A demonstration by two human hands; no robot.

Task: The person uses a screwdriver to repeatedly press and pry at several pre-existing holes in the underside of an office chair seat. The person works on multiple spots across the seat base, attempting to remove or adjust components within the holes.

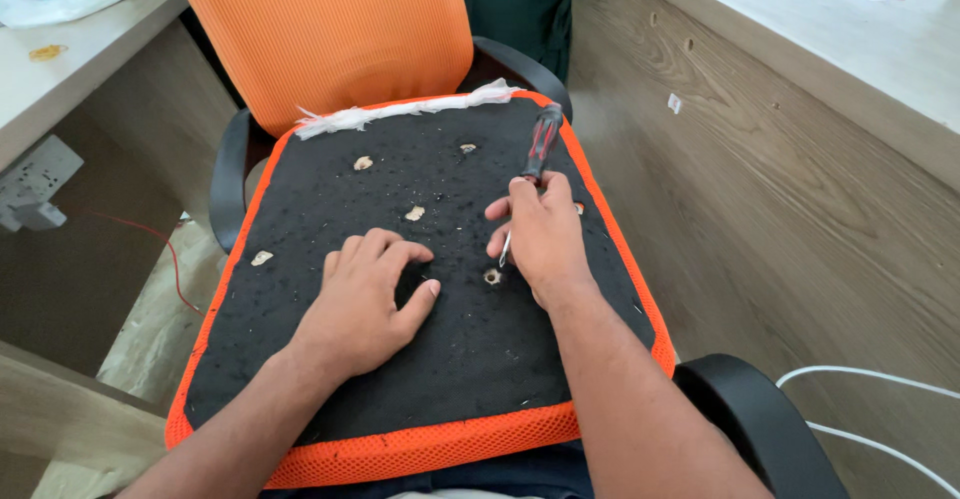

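The screwdriver (538,155), with its red-and-black handle, stands tilted over the right half of the upturned chair seat (330,399), its metal tip angled down toward a pale screw hole (492,276) at about 7 o'clock from the handle; the right hand (540,234) has its grip clenched around the shaft just below the handle; the left hand (365,304) lies at 9 o'clock from that hole, released, palm down, fingers spread on the black underside; more pale holes dot the seat toward 11 and 12 o'clock; an orange mesh border rims the seat; the orange backrest (320,29) rises at 12 o'clock; a wooden desk (60,59) sits at 10 o'clock; white cables (880,379) trail at 4 o'clock.
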